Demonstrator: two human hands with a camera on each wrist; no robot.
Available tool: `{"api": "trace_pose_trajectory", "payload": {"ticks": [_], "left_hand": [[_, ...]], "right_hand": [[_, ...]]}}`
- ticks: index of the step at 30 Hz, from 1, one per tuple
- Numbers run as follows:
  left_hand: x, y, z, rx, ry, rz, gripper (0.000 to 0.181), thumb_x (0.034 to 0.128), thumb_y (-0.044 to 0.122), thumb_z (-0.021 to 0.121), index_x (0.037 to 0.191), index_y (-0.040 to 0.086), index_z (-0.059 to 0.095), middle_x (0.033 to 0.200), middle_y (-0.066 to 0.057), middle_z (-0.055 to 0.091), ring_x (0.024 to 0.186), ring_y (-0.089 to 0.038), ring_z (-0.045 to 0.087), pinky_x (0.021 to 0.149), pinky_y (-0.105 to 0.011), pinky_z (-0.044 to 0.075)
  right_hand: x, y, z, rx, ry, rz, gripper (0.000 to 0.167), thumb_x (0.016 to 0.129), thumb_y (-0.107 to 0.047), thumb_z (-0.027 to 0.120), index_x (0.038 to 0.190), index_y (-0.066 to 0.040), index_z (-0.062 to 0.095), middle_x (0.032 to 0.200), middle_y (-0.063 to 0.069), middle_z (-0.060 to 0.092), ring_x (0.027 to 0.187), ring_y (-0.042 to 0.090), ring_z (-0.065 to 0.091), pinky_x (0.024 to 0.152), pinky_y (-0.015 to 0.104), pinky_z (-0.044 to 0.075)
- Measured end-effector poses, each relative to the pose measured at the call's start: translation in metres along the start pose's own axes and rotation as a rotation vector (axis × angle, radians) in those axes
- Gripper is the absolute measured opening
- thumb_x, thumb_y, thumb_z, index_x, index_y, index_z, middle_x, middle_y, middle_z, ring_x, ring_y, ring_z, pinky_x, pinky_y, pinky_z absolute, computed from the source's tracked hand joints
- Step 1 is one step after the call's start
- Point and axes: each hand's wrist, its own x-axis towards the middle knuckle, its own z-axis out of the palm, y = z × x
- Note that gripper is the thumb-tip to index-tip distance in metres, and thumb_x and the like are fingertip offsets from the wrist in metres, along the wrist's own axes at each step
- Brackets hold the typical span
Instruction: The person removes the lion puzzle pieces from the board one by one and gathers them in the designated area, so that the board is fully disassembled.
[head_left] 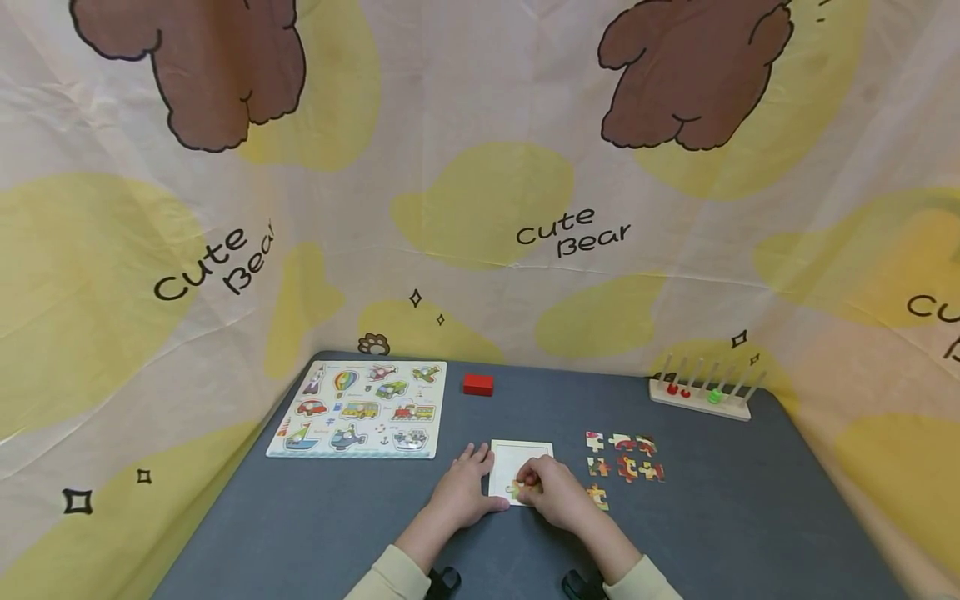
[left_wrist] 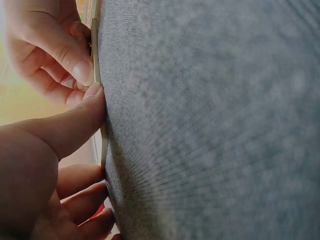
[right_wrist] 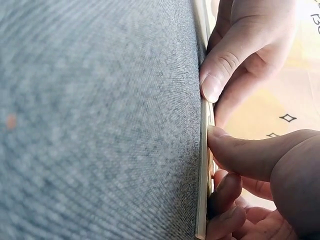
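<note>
A small white puzzle board with a raised border lies in front of me. My left hand rests along its left side, fingers extended, the thumb against the near edge. Over the board's lower right, my right hand has its fingers curled and pinches a yellowish jigsaw piece low on the board. In the right wrist view the right thumb sits at the board's edge; the curled fingers hide most of the piece. Several loose jigsaw pieces lie to the right of the board.
A picture board of vehicles lies at the back left, with a red block to its right. At the back right stands a pegged rack with red and green beads. A printed curtain hangs behind the grey table.
</note>
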Motion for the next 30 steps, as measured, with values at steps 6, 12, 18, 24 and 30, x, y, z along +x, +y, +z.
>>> {"api": "trace_pose_trajectory", "payload": {"ticks": [6,12,18,24,30], "left_hand": [[0.0016,0.0008,0.0005,-0.006,-0.008,-0.009,0.085,0.0772,0.040,0.087,0.146,0.004,0.052,0.159,-0.014,0.042,0.151,-0.039,0.030,0.114,-0.061,0.037],[0.0030,-0.0013,0.0005,-0.013,-0.019,-0.001,0.085,0.0780,0.040,0.086,0.146,0.003,0.052,0.159,-0.014,0.042,0.151,-0.038,0.029,0.115,-0.060,0.035],[0.0034,-0.0031,0.0012,-0.024,-0.021,0.002,0.085,0.0787,0.039,0.086,0.147,0.002,0.051,0.159,-0.015,0.041,0.152,-0.038,0.027,0.116,-0.061,0.033],[0.0024,-0.0031,0.0017,-0.024,-0.011,0.014,0.085,0.0781,0.038,0.087,0.146,0.001,0.052,0.159,-0.016,0.041,0.151,-0.039,0.029,0.115,-0.061,0.034],[0.0024,-0.0018,0.0020,-0.016,-0.008,0.012,0.085,0.0783,0.039,0.086,0.146,0.001,0.052,0.159,-0.016,0.041,0.151,-0.039,0.029,0.115,-0.061,0.035]], "right_hand": [[-0.0003,0.0017,-0.0015,0.004,0.007,-0.005,0.023,0.083,-0.010,0.082,0.094,-0.015,0.062,0.087,-0.001,0.053,0.078,0.013,0.047,0.068,0.028,0.040],[-0.0011,0.0024,-0.0020,0.013,-0.013,0.002,0.022,0.084,-0.011,0.081,0.099,-0.015,0.066,0.090,-0.002,0.058,0.081,0.012,0.052,0.071,0.031,0.046],[-0.0007,0.0041,-0.0017,0.042,0.005,0.012,0.021,0.083,-0.010,0.082,0.095,-0.016,0.067,0.088,-0.004,0.061,0.075,0.011,0.052,0.066,0.027,0.044],[-0.0005,0.0068,-0.0029,0.139,0.027,0.028,0.015,0.085,-0.011,0.081,0.092,-0.016,0.069,0.081,-0.005,0.063,0.067,0.010,0.053,0.059,0.024,0.044],[0.0007,0.0091,-0.0046,0.179,0.081,0.044,0.011,0.086,-0.014,0.081,0.091,-0.015,0.071,0.078,-0.006,0.065,0.064,0.010,0.054,0.055,0.024,0.044]]}}
